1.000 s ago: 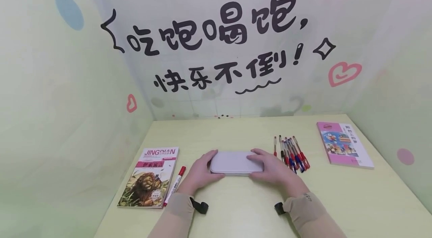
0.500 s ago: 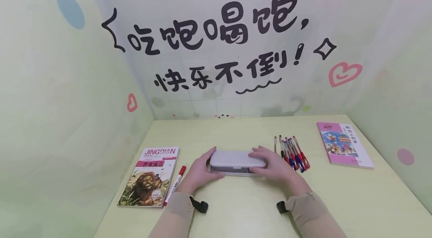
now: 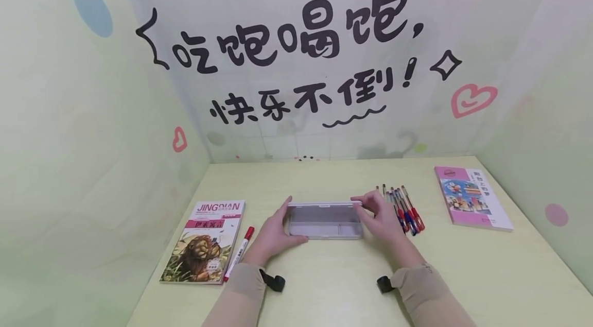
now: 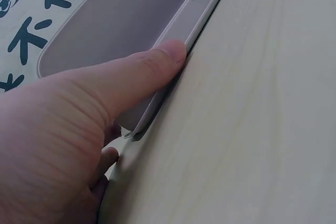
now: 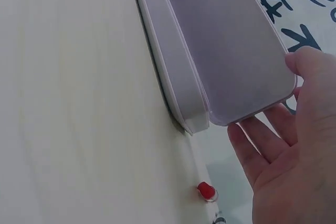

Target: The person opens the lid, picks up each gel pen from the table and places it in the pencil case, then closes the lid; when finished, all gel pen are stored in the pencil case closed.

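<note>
A pale grey-lilac pencil case (image 3: 315, 233) lies on the table between both hands, its lid (image 3: 324, 213) swung up. Inside, a divider sets off a small compartment near the right end; the part of the interior that shows holds nothing. My left hand (image 3: 274, 237) grips the left end of the case, thumb along the front wall, as the left wrist view also shows. My right hand (image 3: 383, 221) pinches the raised lid at its right corner. In the right wrist view, its thumb presses the lid's inner face while the other fingers are behind or under the edge.
Several red, blue and black pens (image 3: 405, 211) lie in a bunch just right of the right hand. A pink-and-white book (image 3: 472, 198) is farther right. At left are a lion-cover book (image 3: 201, 244) and a red-capped marker (image 3: 241, 252). Walls enclose the table's back and sides.
The case's lid has gone from closed to standing up, lifted by my right hand, and the inside has come into view. My left hand has kept its place at the left end.
</note>
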The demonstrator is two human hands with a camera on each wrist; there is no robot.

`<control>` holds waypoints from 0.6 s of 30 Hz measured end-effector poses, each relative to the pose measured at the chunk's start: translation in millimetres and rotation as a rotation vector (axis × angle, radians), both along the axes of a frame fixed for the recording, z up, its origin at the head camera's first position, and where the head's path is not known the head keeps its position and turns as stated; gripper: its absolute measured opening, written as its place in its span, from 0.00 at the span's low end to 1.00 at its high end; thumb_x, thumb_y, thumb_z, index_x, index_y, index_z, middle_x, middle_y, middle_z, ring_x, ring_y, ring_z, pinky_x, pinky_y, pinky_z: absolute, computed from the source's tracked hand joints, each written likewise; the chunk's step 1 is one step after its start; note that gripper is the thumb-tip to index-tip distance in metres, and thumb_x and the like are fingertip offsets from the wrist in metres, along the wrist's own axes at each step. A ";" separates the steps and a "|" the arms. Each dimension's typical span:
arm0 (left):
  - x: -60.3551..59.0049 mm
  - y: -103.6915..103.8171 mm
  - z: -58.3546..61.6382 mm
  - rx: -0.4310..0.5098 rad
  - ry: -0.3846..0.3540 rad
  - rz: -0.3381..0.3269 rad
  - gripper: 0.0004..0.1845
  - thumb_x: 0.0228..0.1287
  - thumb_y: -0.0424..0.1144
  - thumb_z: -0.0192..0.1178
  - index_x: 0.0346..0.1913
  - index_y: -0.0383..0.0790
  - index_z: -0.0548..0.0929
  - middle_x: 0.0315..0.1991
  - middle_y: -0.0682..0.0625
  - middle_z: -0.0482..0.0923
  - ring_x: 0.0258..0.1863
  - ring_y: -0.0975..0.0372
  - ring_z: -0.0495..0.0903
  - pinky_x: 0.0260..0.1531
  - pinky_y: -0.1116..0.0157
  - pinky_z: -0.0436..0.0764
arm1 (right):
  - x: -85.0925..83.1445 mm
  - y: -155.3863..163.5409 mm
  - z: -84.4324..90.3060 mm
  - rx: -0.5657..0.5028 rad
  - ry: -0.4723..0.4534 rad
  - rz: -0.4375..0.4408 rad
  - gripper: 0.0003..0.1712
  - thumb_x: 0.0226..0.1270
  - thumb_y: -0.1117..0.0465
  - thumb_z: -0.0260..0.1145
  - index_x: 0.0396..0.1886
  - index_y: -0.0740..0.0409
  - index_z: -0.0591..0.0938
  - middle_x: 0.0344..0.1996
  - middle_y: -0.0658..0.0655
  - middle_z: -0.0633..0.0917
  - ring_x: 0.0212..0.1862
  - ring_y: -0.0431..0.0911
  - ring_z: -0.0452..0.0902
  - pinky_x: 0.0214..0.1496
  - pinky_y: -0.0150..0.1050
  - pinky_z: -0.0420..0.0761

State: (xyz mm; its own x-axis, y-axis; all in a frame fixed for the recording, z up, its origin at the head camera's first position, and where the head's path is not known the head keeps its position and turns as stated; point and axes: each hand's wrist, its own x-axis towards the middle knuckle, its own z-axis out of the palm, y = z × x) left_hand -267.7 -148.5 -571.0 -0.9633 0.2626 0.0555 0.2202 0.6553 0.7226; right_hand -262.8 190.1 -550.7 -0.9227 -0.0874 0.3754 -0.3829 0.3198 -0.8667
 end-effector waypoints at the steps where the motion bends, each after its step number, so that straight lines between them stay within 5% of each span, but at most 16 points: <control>1: 0.0 0.4 0.5 -0.002 -0.001 0.001 0.74 0.47 0.60 0.88 0.92 0.54 0.51 0.87 0.43 0.64 0.84 0.40 0.68 0.84 0.39 0.69 | -0.3 -1.3 -0.5 -0.011 0.008 -0.010 0.09 0.80 0.65 0.70 0.46 0.65 0.77 0.54 0.66 0.94 0.59 0.47 0.92 0.66 0.23 0.83; 5: 0.6 0.8 0.9 -0.012 -0.006 0.009 0.74 0.48 0.60 0.87 0.92 0.53 0.49 0.88 0.44 0.62 0.85 0.41 0.66 0.85 0.40 0.67 | -0.4 -6.0 -1.0 -0.049 0.016 -0.049 0.09 0.80 0.65 0.70 0.48 0.66 0.79 0.54 0.66 0.93 0.57 0.34 0.90 0.64 0.22 0.84; 12: 1.5 1.0 0.8 -0.018 -0.027 0.020 0.74 0.49 0.59 0.87 0.92 0.53 0.48 0.87 0.48 0.66 0.85 0.42 0.66 0.85 0.39 0.68 | -1.7 -8.2 -2.3 -0.037 -0.014 -0.088 0.17 0.83 0.64 0.65 0.63 0.68 0.78 0.62 0.70 0.88 0.68 0.63 0.86 0.65 0.20 0.81; 18: 0.7 1.6 3.9 -0.019 -0.024 0.010 0.73 0.50 0.59 0.87 0.91 0.49 0.50 0.88 0.47 0.62 0.86 0.42 0.64 0.85 0.39 0.67 | -4.2 -7.7 -0.1 -0.023 -0.112 -0.031 0.30 0.86 0.59 0.64 0.78 0.64 0.68 0.75 0.72 0.79 0.77 0.67 0.77 0.78 0.56 0.82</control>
State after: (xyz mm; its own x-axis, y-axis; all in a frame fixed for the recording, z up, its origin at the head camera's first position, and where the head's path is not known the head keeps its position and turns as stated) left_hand -267.0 -147.0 -567.1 -0.9669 0.2535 0.0271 0.1961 0.6713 0.7148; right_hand -267.0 182.4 -550.8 -0.9613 -0.0505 0.2710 -0.2730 0.3093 -0.9109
